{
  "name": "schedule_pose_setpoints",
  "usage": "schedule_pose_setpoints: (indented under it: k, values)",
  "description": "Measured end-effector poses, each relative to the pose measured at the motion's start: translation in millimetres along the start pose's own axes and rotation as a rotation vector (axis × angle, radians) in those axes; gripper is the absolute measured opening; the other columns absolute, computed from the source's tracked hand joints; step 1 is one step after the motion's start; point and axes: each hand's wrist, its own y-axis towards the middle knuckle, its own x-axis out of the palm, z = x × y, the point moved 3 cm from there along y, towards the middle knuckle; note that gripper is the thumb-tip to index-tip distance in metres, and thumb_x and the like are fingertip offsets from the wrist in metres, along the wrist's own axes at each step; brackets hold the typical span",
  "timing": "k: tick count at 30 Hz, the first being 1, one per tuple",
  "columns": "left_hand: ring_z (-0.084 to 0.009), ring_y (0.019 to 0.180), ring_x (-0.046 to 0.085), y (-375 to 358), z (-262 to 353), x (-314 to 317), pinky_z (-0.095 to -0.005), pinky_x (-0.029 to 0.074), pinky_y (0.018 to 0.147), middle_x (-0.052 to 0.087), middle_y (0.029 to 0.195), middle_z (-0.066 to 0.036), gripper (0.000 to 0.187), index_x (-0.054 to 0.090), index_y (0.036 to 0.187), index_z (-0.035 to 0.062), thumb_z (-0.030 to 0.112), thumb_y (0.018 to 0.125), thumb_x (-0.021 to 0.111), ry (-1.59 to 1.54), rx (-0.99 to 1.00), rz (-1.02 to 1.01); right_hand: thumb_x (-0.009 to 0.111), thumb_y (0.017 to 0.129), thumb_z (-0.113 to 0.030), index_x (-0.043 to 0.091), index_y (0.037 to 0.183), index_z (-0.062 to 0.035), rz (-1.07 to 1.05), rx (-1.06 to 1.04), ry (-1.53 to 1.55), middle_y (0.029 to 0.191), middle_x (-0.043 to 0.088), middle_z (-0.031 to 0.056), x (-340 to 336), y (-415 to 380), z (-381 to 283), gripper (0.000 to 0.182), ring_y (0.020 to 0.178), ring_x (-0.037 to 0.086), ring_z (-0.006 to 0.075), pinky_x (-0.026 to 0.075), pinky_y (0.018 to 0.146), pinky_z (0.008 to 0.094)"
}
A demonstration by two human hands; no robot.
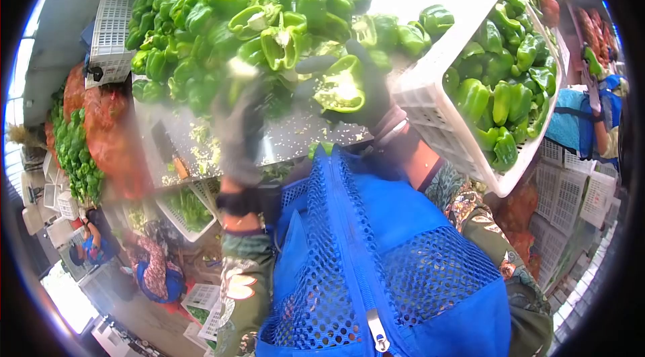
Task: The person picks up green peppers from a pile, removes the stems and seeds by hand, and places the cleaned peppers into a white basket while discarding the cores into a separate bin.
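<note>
A cut-open green bell pepper (344, 87), its pale seeds and inner flesh facing up, sits in the grip of my right hand (377, 92), which wears a dark glove. My left hand (243, 125), also in a dark glove, is smeared by motion over the near part of the metal table (285, 132). A pale, blurred patch shows at its fingertips; what it is I cannot tell. Just beyond both hands rises a large heap of green bell peppers (201, 14). Another halved pepper (282, 41) lies open on the heap's near side.
A white crate (430, 105) full of green peppers stands tilted at my right. Loose seeds and an orange handle (180, 167) lie at the table's left. Red mesh sacks (111, 132) and a white crate (111, 31) stand further left. Other people (158, 270) are in the background.
</note>
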Motion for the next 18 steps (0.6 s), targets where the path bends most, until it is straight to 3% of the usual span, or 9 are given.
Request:
schedule_pose_setpoints:
  k: [3, 5, 6, 8, 9, 11, 14, 16, 18]
  values:
    - [-0.0178, 0.073, 0.065, -9.7, 1.4, -104.1, -0.023, 0.052, 0.058, 0.065, 0.096, -0.01, 0.035, 0.058, 0.116, 0.0025, 0.011, 0.083, 0.064, 0.556, -0.001, -0.089, 0.027, 0.088, -0.071, 0.042, 0.132, 0.0055, -0.082, 0.036, 0.111, 0.113, 0.058, 0.0298, 29.5, -5.1, -12.0, 0.089, 0.091, 0.065, 0.0339, 0.056, 0.063, 0.0396]
    - [-0.0233, 0.095, 0.063, -37.1, 3.4, -120.2, -0.0351, 0.051, 0.081, 0.064, 0.101, -0.014, 0.039, 0.057, 0.117, -0.0012, 0.013, 0.082, 0.064, 1.873, -0.048, -0.385, 0.029, 0.087, -0.072, 0.041, 0.133, 0.0048, -0.067, 0.035, 0.125, 0.114, 0.057, 0.0303, 39.7, -5.3, -17.8, 0.091, 0.094, 0.064, 0.0391, 0.057, 0.065, 0.0449]
    - [-0.0231, 0.095, 0.063, -49.6, 6.1, -124.3, -0.0321, 0.052, 0.079, 0.063, 0.108, -0.013, 0.04, 0.058, 0.118, 0.0022, 0.015, 0.081, 0.065, 2.052, 0.017, -0.418, 0.028, 0.086, -0.074, 0.039, 0.135, 0.004, -0.032, 0.034, 0.109, 0.117, 0.055, 0.0303, 40.2, -4.2, -17.8, 0.093, 0.096, 0.063, 0.0398, 0.056, 0.066, 0.0481]
    - [-0.0232, 0.094, 0.063, -54.6, 23.5, -107.5, -0.0291, 0.053, 0.077, 0.059, 0.116, -0.013, 0.044, 0.057, 0.121, 0.0061, 0.014, 0.079, 0.068, 1.724, 0.201, -0.405, 0.027, 0.086, -0.074, 0.037, 0.136, 0.004, -0.049, 0.021, 0.082, 0.119, 0.054, 0.0298, 39.8, 5.0, -15.5, 0.094, 0.098, 0.062, 0.0401, 0.056, 0.067, 0.0501]
    - [-0.0234, 0.094, 0.063, -53.5, 40.7, -79.5, -0.0292, 0.053, 0.077, 0.058, 0.118, -0.013, 0.048, 0.055, 0.124, 0.0065, 0.012, 0.078, 0.069, 1.214, 0.288, -0.345, 0.027, 0.086, -0.075, 0.036, 0.136, 0.004, -0.052, 0.029, 0.072, 0.12, 0.054, 0.0295, 39.3, 7.7, -9.4, 0.094, 0.099, 0.062, 0.0403, 0.056, 0.068, 0.0511]
    - [-0.0258, 0.113, 0.057, -54.5, 51.9, -23.1, -0.0348, 0.048, 0.091, 0.054, 0.124, -0.016, 0.058, 0.048, 0.129, -0.0018, 0.005, 0.076, 0.069, 0.757, 0.316, -0.475, 0.025, 0.088, -0.072, 0.036, 0.137, 0.0038, -0.058, 0.007, -0.097, 0.122, 0.054, 0.0261, 51.0, 11.9, -1.4, 0.091, 0.103, 0.061, 0.036, 0.054, 0.081, 0.047]
    - [-0.0236, 0.108, 0.06, -52.6, 45.2, 42.3, -0.0341, 0.05, 0.085, 0.052, 0.126, -0.017, 0.064, 0.044, 0.132, -0.0009, 0.009, 0.075, 0.071, 1.041, 0.505, -0.568, 0.026, 0.092, -0.066, 0.039, 0.135, 0.0033, 0.025, 0.05, -0.048, 0.117, 0.058, 0.0193, 65.0, 19.2, 6.5, 0.082, 0.106, 0.059, 0.0273, 0.048, 0.094, 0.0375]
    - [-0.0238, 0.102, 0.062, -47.7, 33.6, 56.6, -0.0349, 0.049, 0.086, 0.054, 0.121, -0.019, 0.068, 0.042, 0.132, 0.0, 0.012, 0.073, 0.073, 1.23, 0.462, -0.508, 0.028, 0.092, -0.066, 0.046, 0.129, 0.0028, 0.102, -0.174, -0.629, 0.11, 0.061, 0.0164, 80.1, 11.7, -8.1, 0.08, 0.1, 0.061, 0.0243, 0.05, 0.09, 0.0372]
    - [-0.0229, 0.1, 0.062, -37.1, 9.0, 56.8, -0.0346, 0.048, 0.087, 0.057, 0.116, -0.017, 0.065, 0.043, 0.131, -0.0002, 0.011, 0.074, 0.072, 0.93, 0.416, -0.526, 0.028, 0.092, -0.067, 0.049, 0.126, 0.0027, 0.199, -0.117, -0.578, 0.104, 0.063, 0.0152, 70.3, 8.9, -9.2, 0.08, 0.094, 0.062, 0.0225, 0.05, 0.088, 0.0358]
